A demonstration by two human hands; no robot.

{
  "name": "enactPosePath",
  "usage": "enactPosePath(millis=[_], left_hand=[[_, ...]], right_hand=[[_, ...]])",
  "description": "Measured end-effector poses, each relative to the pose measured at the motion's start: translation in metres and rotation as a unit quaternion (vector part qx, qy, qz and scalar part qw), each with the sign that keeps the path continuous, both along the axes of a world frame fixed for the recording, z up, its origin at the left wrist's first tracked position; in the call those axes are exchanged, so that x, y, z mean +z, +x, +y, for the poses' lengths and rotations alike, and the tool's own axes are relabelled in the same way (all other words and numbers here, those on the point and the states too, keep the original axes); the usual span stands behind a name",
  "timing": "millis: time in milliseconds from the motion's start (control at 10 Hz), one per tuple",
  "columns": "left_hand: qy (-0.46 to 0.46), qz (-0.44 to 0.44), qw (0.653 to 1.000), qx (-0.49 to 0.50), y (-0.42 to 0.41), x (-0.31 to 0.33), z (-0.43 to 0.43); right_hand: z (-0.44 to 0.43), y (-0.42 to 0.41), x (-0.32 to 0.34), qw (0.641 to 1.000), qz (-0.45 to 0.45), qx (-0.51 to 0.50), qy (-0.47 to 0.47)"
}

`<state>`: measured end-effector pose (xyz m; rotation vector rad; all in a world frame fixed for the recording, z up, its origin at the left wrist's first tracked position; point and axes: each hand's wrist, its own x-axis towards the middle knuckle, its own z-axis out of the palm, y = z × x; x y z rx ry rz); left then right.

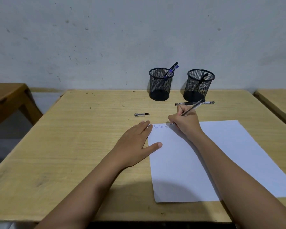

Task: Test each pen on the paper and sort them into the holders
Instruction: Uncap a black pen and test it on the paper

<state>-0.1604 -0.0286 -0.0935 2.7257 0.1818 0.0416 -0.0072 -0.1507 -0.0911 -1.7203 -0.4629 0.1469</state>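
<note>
Fingers point(180, 113) of the right hand point(186, 123) pinch a clear pen point(192, 108), tip on the white paper point(229, 154); left hand point(135, 139) flat, fingers spread, at the paper's edge.

A pale grey wall point(139, 38) fills the back, pitted with dark specks and scuffs. Below it sits a light wooden desk point(64, 146), its grain showing, a shadow falling across the near edge. A darker wooden table point(6, 98) stands off left; another pale tabletop point(281, 103) peeks in at right.
</note>
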Motion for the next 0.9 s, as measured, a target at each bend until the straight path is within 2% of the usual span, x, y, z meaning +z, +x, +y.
enactPosePath(millis=[900], left_hand=[[-0.009, -0.01, 1.0, 0.001, 0.0009, -0.0021, 0.002]], right_hand=[[-0.0031, 0.0009, 0.0002, 1.0, -0.015, -0.002, -0.011]])
